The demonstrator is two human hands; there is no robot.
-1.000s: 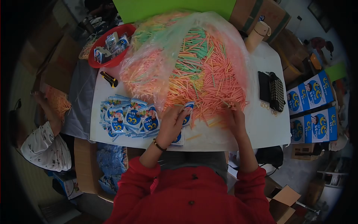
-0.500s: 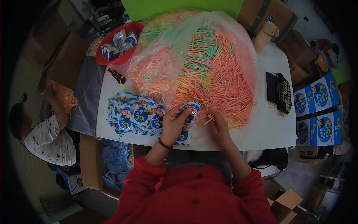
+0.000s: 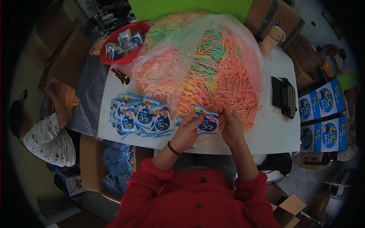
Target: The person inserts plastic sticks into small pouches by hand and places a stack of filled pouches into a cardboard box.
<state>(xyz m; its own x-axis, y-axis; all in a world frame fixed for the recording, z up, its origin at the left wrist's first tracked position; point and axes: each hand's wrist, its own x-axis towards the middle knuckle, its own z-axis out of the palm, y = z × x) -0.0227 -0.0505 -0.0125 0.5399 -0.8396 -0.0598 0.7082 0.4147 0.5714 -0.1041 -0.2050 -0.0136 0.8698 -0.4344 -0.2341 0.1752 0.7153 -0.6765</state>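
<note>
My left hand (image 3: pixel 185 133) is closed on the lower left side of a small blue-and-white printed packet (image 3: pixel 209 123), held upright over the table's front edge. At the packet's upper right edge, the fingers of my right hand (image 3: pixel 232 127) are pinched together; what they hold is hidden. Just beyond both hands lies a big heap of thin pink, orange, yellow and green sticks (image 3: pixel 235 83), partly covered by a clear plastic bag (image 3: pixel 182 49). To the left of my left hand, a pile of similar packets (image 3: pixel 142 117) lies flat on the white table (image 3: pixel 114 85).
A red bowl (image 3: pixel 108 51) with packets and a yellow-black box cutter (image 3: pixel 121 76) are at the left. A beige bottle (image 3: pixel 272 41), dark phone (image 3: pixel 277 91) and patterned pouch (image 3: pixel 289 99) lie right. Another person (image 3: pixel 49 140) sits at left; an open carton (image 3: pixel 91 163) stands below.
The packet has moved right and now faces up between both hands. My right hand has risen to its edge; the sticks seen in its fingers before are no longer visible.
</note>
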